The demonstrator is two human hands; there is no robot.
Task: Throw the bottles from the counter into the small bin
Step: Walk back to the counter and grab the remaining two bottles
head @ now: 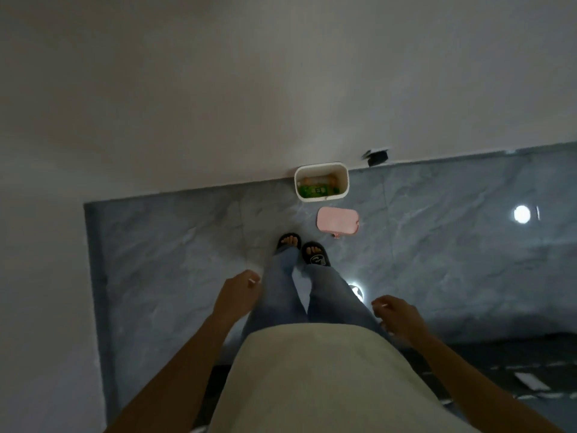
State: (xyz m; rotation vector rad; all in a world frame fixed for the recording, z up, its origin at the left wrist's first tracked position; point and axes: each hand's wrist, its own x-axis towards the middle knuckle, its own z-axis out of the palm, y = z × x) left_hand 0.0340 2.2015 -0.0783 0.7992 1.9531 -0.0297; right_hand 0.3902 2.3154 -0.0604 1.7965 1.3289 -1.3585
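Both hands, left (pixel 239 290) and right (pixel 402 317), hang loose-gripped and empty; bottles (pixel 317 186) lie in the bin (pixel 321 170) at upper centre; replacing the pink lid (pixel 337 220) likely comes next.

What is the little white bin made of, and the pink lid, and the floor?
The bin looks like smooth white plastic, with thin rounded walls. The pink lid looks like matte plastic too. The floor seems to be polished grey marble-look tile: it has veins and mirrors the lamps.
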